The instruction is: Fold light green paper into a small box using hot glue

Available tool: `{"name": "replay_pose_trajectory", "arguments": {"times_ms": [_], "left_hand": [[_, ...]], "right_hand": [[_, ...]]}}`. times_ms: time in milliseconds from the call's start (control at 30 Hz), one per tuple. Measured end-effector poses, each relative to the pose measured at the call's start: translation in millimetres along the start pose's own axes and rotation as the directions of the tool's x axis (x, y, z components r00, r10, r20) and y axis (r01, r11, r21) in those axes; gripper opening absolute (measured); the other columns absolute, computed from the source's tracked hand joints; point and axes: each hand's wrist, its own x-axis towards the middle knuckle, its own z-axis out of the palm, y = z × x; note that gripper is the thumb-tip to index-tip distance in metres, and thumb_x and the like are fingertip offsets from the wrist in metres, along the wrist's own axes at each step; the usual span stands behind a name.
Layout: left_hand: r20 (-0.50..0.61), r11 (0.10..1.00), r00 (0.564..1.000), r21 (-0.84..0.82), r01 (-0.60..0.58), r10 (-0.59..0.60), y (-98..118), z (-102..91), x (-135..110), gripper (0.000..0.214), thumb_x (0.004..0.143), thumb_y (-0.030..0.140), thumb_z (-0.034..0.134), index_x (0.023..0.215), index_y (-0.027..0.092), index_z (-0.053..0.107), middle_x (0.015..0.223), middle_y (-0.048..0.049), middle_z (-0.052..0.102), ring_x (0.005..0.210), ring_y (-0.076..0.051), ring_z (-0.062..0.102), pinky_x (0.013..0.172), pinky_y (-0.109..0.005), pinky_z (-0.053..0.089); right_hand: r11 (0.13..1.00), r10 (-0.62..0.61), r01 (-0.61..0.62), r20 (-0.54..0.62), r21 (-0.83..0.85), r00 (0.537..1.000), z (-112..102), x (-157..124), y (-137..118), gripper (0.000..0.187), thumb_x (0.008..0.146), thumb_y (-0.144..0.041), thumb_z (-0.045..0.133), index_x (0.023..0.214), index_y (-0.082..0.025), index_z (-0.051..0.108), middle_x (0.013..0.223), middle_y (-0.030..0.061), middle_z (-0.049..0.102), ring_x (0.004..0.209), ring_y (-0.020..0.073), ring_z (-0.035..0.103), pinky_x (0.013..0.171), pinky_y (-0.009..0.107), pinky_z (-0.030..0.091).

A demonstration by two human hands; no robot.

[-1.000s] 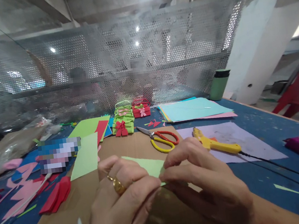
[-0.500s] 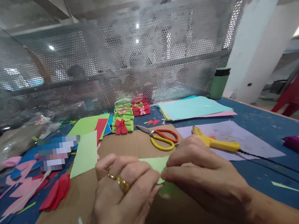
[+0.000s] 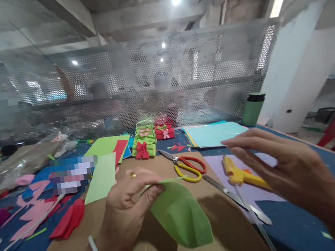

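Observation:
My left hand point(image 3: 134, 207) pinches a green sheet point(image 3: 183, 217) by its upper edge, between thumb and forefinger. The sheet, which looks like paper or thin felt, hangs tilted and slightly creased above the brown cardboard point(image 3: 157, 240). To the right, my right hand point(image 3: 282, 168) is raised with its fingers stretched out, holding nothing. Behind and beside it lies a yellow glue gun point(image 3: 236, 174), partly hidden by the hand. Scissors point(image 3: 187, 167) with red and yellow handles rest beyond the green sheet. A long metal blade point(image 3: 224, 191) lies between the sheet and my right hand.
Green and red gift-bag-like pieces with bows point(image 3: 145, 144) stand at the back. A stack of coloured sheets point(image 3: 214, 134) and a green bottle point(image 3: 253, 109) are at back right. Red pieces point(image 3: 69, 221), pink scraps point(image 3: 33, 211) and a pale green sheet point(image 3: 100, 178) lie left.
My right hand has let go of the green sheet and moved right, fingers opening out. The sheet now hangs from my left hand alone. My view has tilted upward.

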Motion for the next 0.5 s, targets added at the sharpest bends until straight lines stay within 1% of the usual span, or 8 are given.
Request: {"name": "replay_pose_trajectory", "arguments": {"times_ms": [67,100,133,167,267,367,433,500], "left_hand": [[0.004,0.995,0.996,-0.046,0.086,-0.086,-7,-1.6,2,0.010,0.091,0.021,0.063,0.086,0.020,0.072,0.080,-0.0027,0.072,0.072,-0.016,0.066,0.062,-0.028,0.053],[0.016,0.991,0.993,-0.054,0.120,-0.119,-10,-2.1,3,0.011,0.091,0.023,0.063,0.085,0.020,0.072,0.080,-0.0028,0.072,0.071,-0.016,0.066,0.060,-0.026,0.053],[0.025,0.987,0.989,-0.055,0.149,-0.148,-12,-2.3,3,0.012,0.091,0.025,0.063,0.085,0.020,0.073,0.079,-0.0026,0.072,0.070,-0.016,0.067,0.059,-0.025,0.053],[0.035,0.984,0.985,-0.050,0.173,-0.171,-14,-2.4,2,0.013,0.090,0.027,0.063,0.085,0.021,0.073,0.079,-0.0023,0.072,0.071,-0.016,0.067,0.058,-0.024,0.053],[0.053,0.975,0.975,-0.030,0.220,-0.218,-17,-1.8,0,0.015,0.090,0.033,0.064,0.086,0.023,0.073,0.080,-0.0019,0.072,0.071,-0.017,0.068,0.057,-0.024,0.052],[0.088,0.978,0.975,-0.024,0.205,-0.202,-18,-1.0,-2,0.016,0.089,0.036,0.063,0.087,0.024,0.073,0.080,-0.0021,0.073,0.069,-0.018,0.068,0.054,-0.024,0.052],[0.096,0.984,0.981,-0.029,0.175,-0.171,-16,0.0,-3,0.014,0.090,0.034,0.063,0.087,0.025,0.073,0.080,-0.0020,0.073,0.069,-0.018,0.069,0.055,-0.025,0.052],[0.095,0.988,0.985,-0.026,0.150,-0.147,-15,1.9,-4,0.013,0.091,0.030,0.062,0.087,0.025,0.073,0.082,-0.0020,0.073,0.071,-0.018,0.069,0.057,-0.026,0.053]], "right_hand": [[0.990,0.122,-0.110,0.144,-0.090,0.982,-10,-2,36,0.022,0.095,-0.031,0.051,0.097,-0.025,0.072,0.094,0.0082,0.073,0.078,0.0220,0.068,0.069,0.038,0.050],[0.973,0.215,-0.187,0.239,-0.134,0.947,-14,-6,52,0.026,0.096,-0.032,0.049,0.094,-0.023,0.073,0.095,0.0098,0.074,0.079,0.0230,0.069,0.072,0.038,0.051],[0.945,0.318,-0.264,0.351,-0.195,0.881,-17,-11,67,0.028,0.095,-0.034,0.049,0.095,-0.022,0.075,0.097,0.0107,0.075,0.082,0.0244,0.070,0.074,0.039,0.052],[0.918,0.391,-0.306,0.453,-0.252,0.801,-19,-16,78,0.032,0.095,-0.036,0.048,0.096,-0.021,0.075,0.100,0.0113,0.076,0.086,0.0261,0.070,0.076,0.039,0.053],[0.877,0.475,-0.333,0.512,-0.348,0.716,-25,-33,92,0.034,0.093,-0.037,0.047,0.101,-0.020,0.076,0.106,0.0107,0.076,0.095,0.0277,0.070,0.080,0.037,0.054],[0.858,0.506,-0.315,0.562,-0.406,0.654,-24,-41,88,0.037,0.092,-0.040,0.049,0.107,-0.019,0.074,0.106,0.0103,0.075,0.090,0.0244,0.070,0.076,0.032,0.054],[0.866,0.490,-0.281,0.588,-0.415,0.643,-19,-42,85,0.040,0.091,-0.045,0.052,0.113,-0.017,0.072,0.109,0.0117,0.073,0.094,0.0242,0.069,0.078,0.031,0.052],[0.875,0.466,-0.235,0.604,-0.424,0.647,-10,-44,85,0.039,0.092,-0.044,0.052,0.109,-0.016,0.072,0.108,0.0143,0.072,0.097,0.0258,0.067,0.081,0.034,0.050]]}}
